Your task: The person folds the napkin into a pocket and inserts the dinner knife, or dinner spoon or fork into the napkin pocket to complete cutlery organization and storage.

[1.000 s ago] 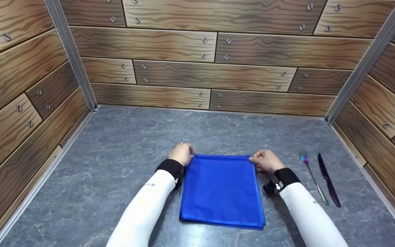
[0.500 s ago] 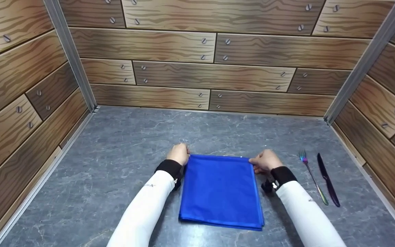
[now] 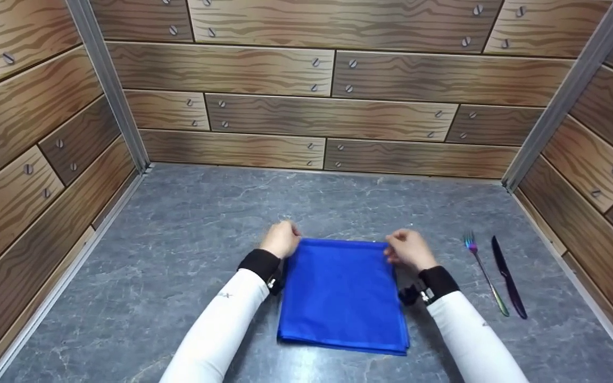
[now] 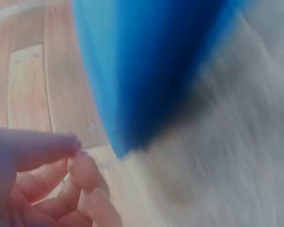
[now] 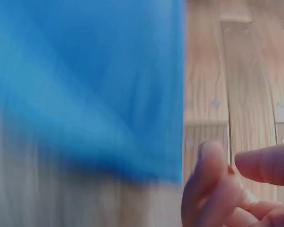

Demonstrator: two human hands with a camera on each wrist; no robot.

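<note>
A folded blue cloth [image 3: 344, 298] lies in front of me, its far edge between my two hands. My left hand [image 3: 281, 239] is at the cloth's far left corner. In the left wrist view, thumb and finger [image 4: 83, 168] meet with nothing between them, just beside the cloth corner [image 4: 125, 137]. My right hand [image 3: 410, 249] hovers at the far right corner. The right wrist view shows its thumb [image 5: 262, 163] and forefinger slightly apart, clear of the cloth [image 5: 146, 118]. Both hands' fingers are loosely curled.
A rainbow-tinted fork [image 3: 481, 266] and a dark purple knife [image 3: 507, 276] lie side by side to the right of my right hand. Wood-plank-patterned walls [image 3: 328, 114] enclose the grey marbled tabletop [image 3: 195, 207] at the back and both sides.
Both hands have let go of the cloth's far corners. The right hand's fingers have parted and shifted slightly left; the cloth stays almost where it was.
</note>
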